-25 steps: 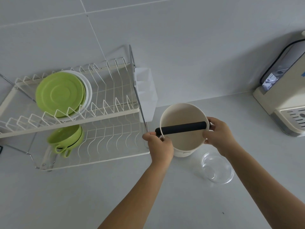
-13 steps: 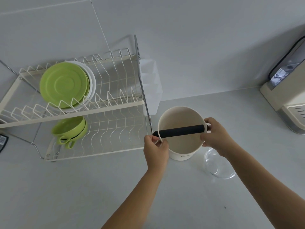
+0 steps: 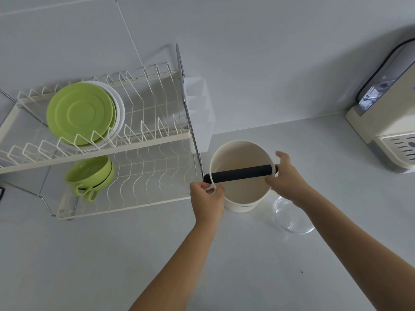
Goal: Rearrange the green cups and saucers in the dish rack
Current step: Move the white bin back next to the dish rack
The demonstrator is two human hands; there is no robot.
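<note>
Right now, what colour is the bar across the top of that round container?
Black, spanning the cream container; the bar shows clearly in the head view.

Lime-green saucers (image 3: 80,113) lean against a white plate (image 3: 118,108) in the cream-white wire dish rack (image 3: 143,140); the cups (image 3: 89,173) below are the same green. The cream bucket (image 3: 242,198) carries a black bar (image 3: 240,173). The desk (image 3: 89,265) is pale grey.

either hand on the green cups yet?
No: the left hand and right hand both grip the cream container beside the rack, while the green cups sit untouched on the lower tier.
</note>
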